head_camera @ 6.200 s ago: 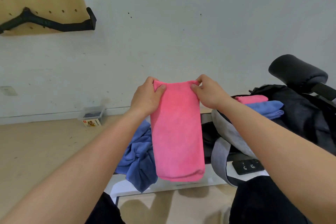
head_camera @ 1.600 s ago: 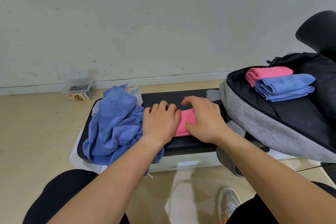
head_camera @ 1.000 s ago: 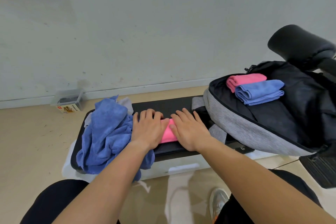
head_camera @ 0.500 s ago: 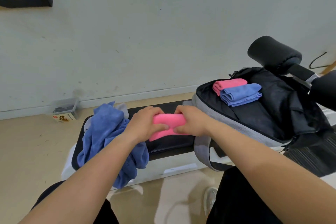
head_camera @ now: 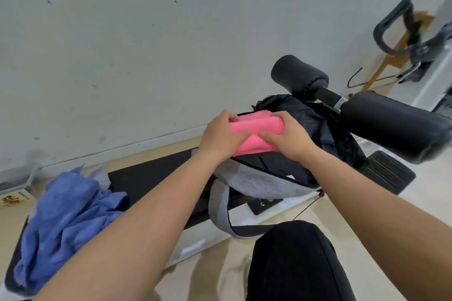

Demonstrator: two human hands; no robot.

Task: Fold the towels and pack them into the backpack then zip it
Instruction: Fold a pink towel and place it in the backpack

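A folded pink towel [head_camera: 254, 138] is held over the open grey and black backpack [head_camera: 256, 181], which lies on the black bench pad [head_camera: 156, 176]. My left hand [head_camera: 220, 137] grips the towel's left end and my right hand [head_camera: 288, 137] grips its right end, thumbs on the near side. Just behind it shows the edge of another pink towel [head_camera: 254, 113] inside the backpack. The folded blue towel seen earlier in the bag is hidden behind the hands. A heap of unfolded blue towels [head_camera: 66, 215] lies on the bench's left end.
Black padded rollers [head_camera: 300, 76] of the exercise bench rise just behind and right of the backpack. A grey strap [head_camera: 220, 215] hangs off the bench front. A small plastic box [head_camera: 14, 186] sits by the wall at the left. My dark-clad knee [head_camera: 293, 259] is below.
Both hands pressed the pink towel flat on the bench, then gripped it, lifted it and carried it right, up over the open backpack. The view swung right with them.
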